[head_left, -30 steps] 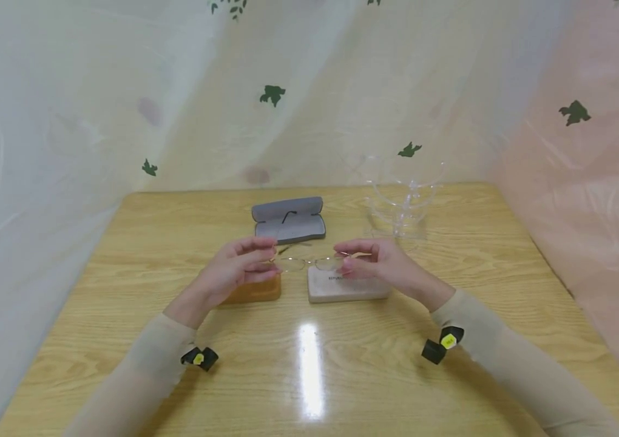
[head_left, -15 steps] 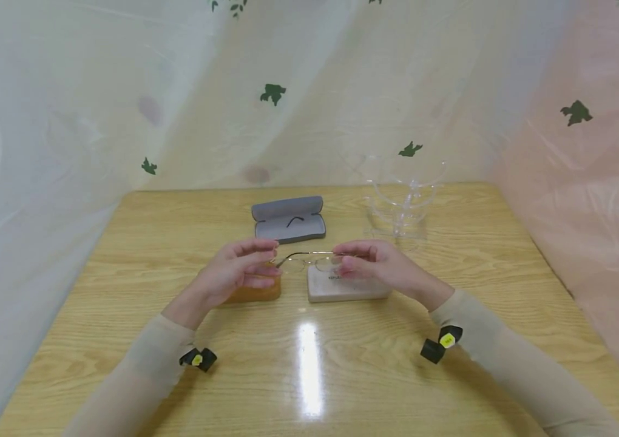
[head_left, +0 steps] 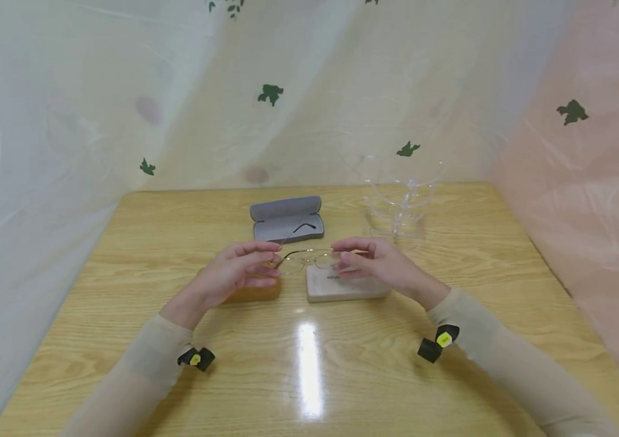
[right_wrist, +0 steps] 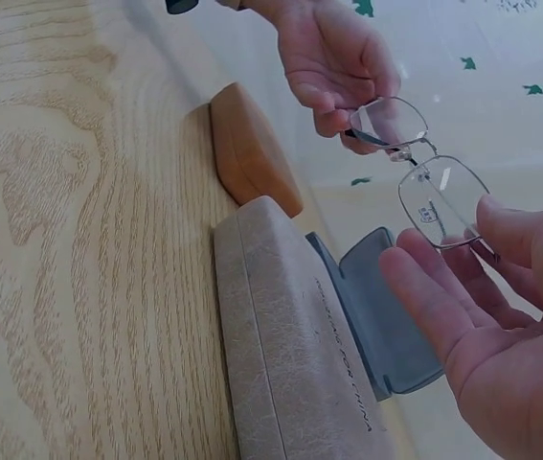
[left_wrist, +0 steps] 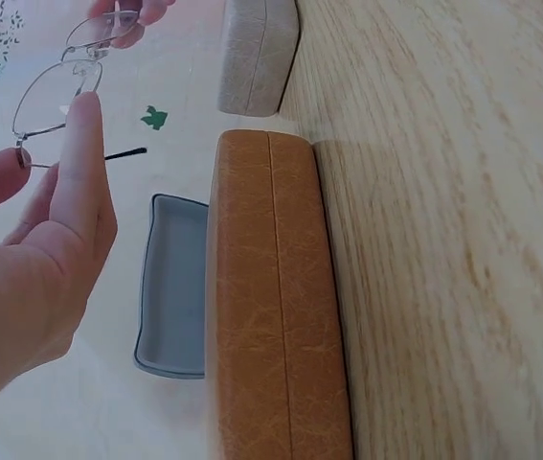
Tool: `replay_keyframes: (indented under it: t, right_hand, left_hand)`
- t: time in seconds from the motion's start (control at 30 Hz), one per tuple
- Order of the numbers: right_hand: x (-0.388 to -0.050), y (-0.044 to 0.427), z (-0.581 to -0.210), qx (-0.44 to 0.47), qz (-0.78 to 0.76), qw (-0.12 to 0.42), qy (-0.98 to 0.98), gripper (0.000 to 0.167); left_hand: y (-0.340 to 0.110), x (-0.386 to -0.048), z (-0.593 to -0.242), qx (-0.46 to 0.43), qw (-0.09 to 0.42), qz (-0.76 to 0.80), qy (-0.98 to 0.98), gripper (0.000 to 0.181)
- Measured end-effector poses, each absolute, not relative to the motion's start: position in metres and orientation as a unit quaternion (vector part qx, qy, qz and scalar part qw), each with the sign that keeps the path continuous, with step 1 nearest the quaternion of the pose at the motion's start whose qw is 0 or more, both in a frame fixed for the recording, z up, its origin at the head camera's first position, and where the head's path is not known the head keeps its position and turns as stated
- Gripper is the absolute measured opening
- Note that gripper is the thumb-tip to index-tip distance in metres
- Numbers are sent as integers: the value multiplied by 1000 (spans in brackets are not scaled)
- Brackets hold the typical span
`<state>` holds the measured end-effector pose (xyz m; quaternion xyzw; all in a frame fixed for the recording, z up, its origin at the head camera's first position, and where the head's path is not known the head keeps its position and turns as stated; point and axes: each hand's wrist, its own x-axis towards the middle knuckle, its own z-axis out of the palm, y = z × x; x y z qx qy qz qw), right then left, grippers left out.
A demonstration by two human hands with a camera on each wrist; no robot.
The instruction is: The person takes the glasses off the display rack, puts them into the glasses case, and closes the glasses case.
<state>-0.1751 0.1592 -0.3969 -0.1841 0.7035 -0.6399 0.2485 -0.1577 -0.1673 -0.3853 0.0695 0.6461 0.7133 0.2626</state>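
Both hands hold a pair of thin metal-rimmed eyeglasses (head_left: pixel 292 263) above the table, lenses side by side between them. My left hand (head_left: pixel 233 273) pinches the frame's left end between thumb and forefinger; in the left wrist view, the left hand (left_wrist: pixel 41 249) has its thumb at the hinge corner. At the other end, my right hand (head_left: pixel 380 267) pinches the frame, and the right wrist view shows the right hand (right_wrist: pixel 510 316) with its thumb against the rim. One temple lies across behind the lenses. The other reaches away, its dark tip seen against an open grey glasses case (head_left: pixel 287 227).
Below the hands, a brown glasses case (left_wrist: pixel 271 287) and a beige glasses case (right_wrist: pixel 290 335) lie shut on the wooden table (head_left: pixel 233 376). A clear tiered display stand (head_left: pixel 399 209) stands at the back right. Patterned curtains surround the table.
One temple has folded across behind the lenses toward the left. The other temple's dark tip has swung right and slightly nearer. Both hands stay almost in place, still holding the eyeglasses.
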Motion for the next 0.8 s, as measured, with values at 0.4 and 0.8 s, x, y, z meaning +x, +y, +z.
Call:
replay_keyframes:
  t: [0.4,0.8]
  right_hand:
    - [-175,159,-397,-167,-633,240,717,43]
    - [-175,157,-394,-163,-613,243,734,36]
  left_hand:
    - [-163,-156,-386,58,308,683,660,40]
    - [-163,-156,-385,59,318,684,653,37]
